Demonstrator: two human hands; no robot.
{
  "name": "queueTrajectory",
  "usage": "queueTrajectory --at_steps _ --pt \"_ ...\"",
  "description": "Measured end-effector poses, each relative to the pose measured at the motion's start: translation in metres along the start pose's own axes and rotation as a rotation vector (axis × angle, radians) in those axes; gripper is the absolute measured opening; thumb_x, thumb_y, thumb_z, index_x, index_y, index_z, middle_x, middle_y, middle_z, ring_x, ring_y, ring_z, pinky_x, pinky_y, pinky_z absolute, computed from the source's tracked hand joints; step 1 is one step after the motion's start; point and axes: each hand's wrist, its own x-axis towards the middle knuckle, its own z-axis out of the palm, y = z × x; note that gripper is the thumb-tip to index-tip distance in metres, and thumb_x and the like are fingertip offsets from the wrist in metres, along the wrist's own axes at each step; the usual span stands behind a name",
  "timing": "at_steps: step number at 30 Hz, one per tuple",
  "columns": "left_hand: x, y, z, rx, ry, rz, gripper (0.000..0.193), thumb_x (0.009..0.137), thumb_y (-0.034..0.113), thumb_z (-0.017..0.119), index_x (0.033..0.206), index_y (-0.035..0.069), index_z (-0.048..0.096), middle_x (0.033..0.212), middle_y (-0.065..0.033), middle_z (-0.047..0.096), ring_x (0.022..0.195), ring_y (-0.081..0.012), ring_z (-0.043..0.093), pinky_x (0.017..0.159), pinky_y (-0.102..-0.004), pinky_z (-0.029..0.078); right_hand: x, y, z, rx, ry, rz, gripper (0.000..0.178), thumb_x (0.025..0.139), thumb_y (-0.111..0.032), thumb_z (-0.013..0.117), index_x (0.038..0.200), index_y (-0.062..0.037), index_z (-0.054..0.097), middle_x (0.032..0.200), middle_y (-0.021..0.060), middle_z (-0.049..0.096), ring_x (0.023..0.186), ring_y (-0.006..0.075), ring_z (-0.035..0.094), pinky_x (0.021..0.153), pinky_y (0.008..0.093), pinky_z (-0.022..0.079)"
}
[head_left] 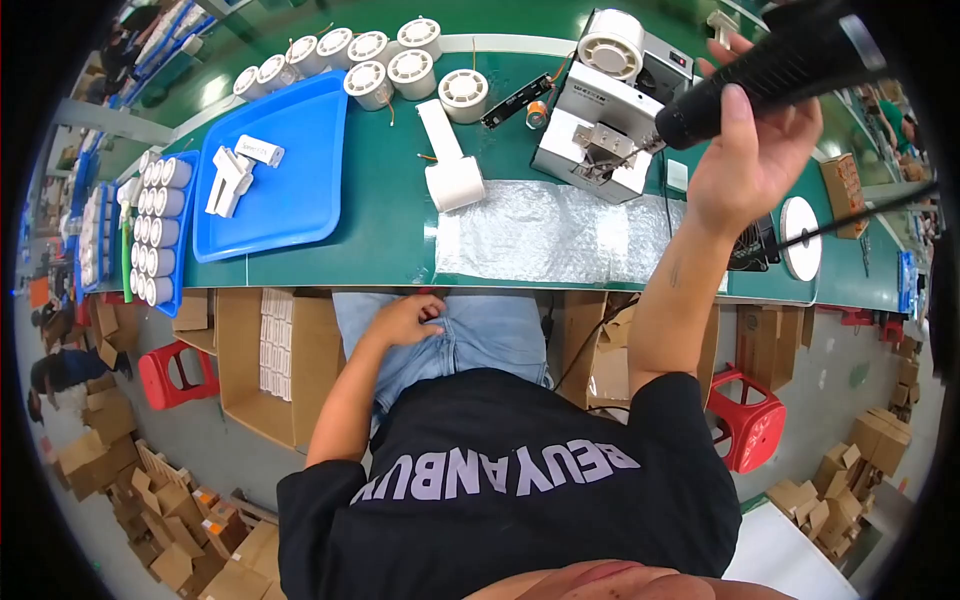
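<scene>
Black electric screwdriver (790,75) up: my right hand (755,155) reaches out over the tabletop (385,230), thumb and fingers wrapped round its body, nose slanting down at the white machine (610,108); left hand (402,322) on my jeans (490,330), half-curled, can't tell if holding anything.

This looks like a factory assembly workshop: a long green desk (385,255) carries white fan-topped cylinders (411,70) in a loose group, more white cylinders (160,232) ranked in rows, a wide blue tray (300,195) of white plastic parts (232,180), a boxy machine (606,105) and a black handheld driver (750,92) held above it. Open cartons (248,400) stand under the desk edge, red plastic stools (748,425) sit on a grey floor (815,375), and cardboard boxes (880,440) pile up behind, with other people (70,372) farther off.
</scene>
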Motion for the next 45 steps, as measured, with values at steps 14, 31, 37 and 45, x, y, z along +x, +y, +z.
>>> queueTrajectory --at_steps 14,31,37,45 --pt "0.156 -0.022 -0.019 -0.142 0.247 0.312 0.039 0.089 0.034 0.065 0.111 0.002 0.064 0.106 -0.0131 0.067 0.093 -0.0269 0.064 0.088 -0.0377 0.051 -0.188 0.002 0.051 -0.539 -0.625 0.162 0.041 0.067 0.004 0.068 0.108 0.0034 0.061 0.106 0.0175 0.061 0.091 0.0275 0.06 0.073 0.0335 0.052" --pt "0.159 -0.017 -0.015 0.082 -0.027 0.539 0.042 0.092 0.038 0.06 0.114 0.002 0.063 0.11 -0.0161 0.066 0.101 -0.0321 0.063 0.093 -0.0403 0.049 -0.176 0.03 0.106 -0.265 -0.166 0.712 0.046 0.085 -0.009 0.064 0.128 0.0038 0.054 0.116 0.012 0.063 0.101 0.0178 0.061 0.09 0.0309 0.048" --pt "0.049 -0.012 0.015 0.017 -0.032 0.421 0.048 0.092 0.039 0.06 0.124 0.004 0.059 0.124 -0.0188 0.061 0.114 -0.0346 0.058 0.099 -0.0437 0.044 -0.176 0.024 0.105 -0.082 -0.123 1.084 0.033 0.1 -0.02 0.045 0.126 -0.0003 0.052 0.118 0.0079 0.06 0.105 0.0143 0.06 0.087 0.0313 0.051" --pt "-0.072 0.061 -0.071 -0.744 0.35 0.624 0.051 0.079 0.013 0.079 0.124 0.001 0.056 0.117 -0.0107 0.062 0.104 -0.0185 0.063 0.085 -0.033 0.054 -0.191 0.012 0.115 0.552 -0.075 0.98 0.035 0.095 -0.018 0.048 0.125 -0.0001 0.05 0.123 0.0137 0.057 0.114 0.0224 0.058 0.097 0.0374 0.048"
